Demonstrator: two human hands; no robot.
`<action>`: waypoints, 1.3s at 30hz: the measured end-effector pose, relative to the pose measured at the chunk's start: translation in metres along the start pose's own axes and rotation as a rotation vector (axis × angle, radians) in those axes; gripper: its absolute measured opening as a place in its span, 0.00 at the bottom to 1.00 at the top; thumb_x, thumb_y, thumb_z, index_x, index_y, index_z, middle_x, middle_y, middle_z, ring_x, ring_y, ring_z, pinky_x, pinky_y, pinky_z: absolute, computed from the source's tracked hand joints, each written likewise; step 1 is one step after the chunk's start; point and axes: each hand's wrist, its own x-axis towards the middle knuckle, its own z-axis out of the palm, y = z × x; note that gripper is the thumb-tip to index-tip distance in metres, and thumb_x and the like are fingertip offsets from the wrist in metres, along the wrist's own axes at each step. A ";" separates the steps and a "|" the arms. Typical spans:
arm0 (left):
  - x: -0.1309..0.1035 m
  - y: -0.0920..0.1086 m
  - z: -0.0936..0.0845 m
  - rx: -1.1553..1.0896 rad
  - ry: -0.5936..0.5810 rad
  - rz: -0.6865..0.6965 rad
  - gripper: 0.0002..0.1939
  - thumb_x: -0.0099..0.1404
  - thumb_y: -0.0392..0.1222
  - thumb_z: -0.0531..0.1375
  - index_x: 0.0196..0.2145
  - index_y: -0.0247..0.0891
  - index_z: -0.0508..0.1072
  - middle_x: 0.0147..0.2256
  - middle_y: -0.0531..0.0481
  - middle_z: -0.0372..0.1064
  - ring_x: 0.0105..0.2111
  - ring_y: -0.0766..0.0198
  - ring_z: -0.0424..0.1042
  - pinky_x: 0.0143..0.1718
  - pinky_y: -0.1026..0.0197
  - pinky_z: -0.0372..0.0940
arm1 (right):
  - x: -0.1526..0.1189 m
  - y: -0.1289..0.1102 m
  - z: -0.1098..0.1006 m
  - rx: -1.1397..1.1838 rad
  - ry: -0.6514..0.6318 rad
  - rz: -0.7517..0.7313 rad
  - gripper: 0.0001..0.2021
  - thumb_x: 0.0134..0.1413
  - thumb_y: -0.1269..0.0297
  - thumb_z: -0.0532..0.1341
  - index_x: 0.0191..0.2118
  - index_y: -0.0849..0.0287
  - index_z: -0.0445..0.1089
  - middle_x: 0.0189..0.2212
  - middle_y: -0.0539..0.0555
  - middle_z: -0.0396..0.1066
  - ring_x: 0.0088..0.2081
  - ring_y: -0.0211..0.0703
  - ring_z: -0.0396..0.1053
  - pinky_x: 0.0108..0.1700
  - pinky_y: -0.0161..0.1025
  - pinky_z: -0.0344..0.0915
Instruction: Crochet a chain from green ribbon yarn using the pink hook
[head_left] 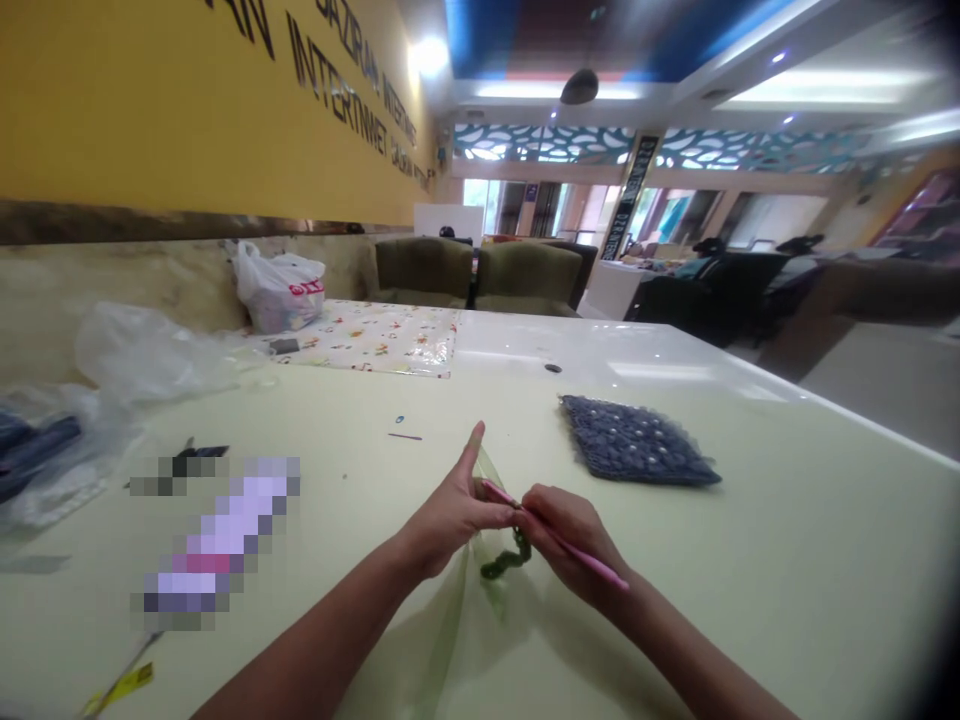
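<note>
- Far left of the fingers: clear plastic bags (142, 355) w/ dark items, then a blurred-out patch on the table (787, 520).
- Left hand (450, 515): thumb + fingers pinched on sheer green ribbon (480, 600), index raised; ribbon drapes down toward the person.
- Between both hands' fingertips: short dark green crochet piece (506, 560), hanging just below them.
- Right hand (570, 535): fingers clenched on pink crochet hook (559, 540), tip at the left fingertips.
- Judgement: hold ribbon taut, keep hook tip near the pinch, small wrist turns so loops stay even.
- Right of fingers, well apart: dark beaded mat (634, 440).
</note>
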 end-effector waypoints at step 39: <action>0.002 0.014 -0.013 -0.226 -0.028 -0.115 0.50 0.53 0.25 0.63 0.67 0.44 0.45 0.28 0.56 0.66 0.26 0.71 0.63 0.32 0.65 0.57 | -0.002 -0.011 -0.016 -0.182 0.120 -0.163 0.12 0.60 0.75 0.56 0.26 0.57 0.58 0.19 0.46 0.54 0.22 0.36 0.51 0.27 0.37 0.47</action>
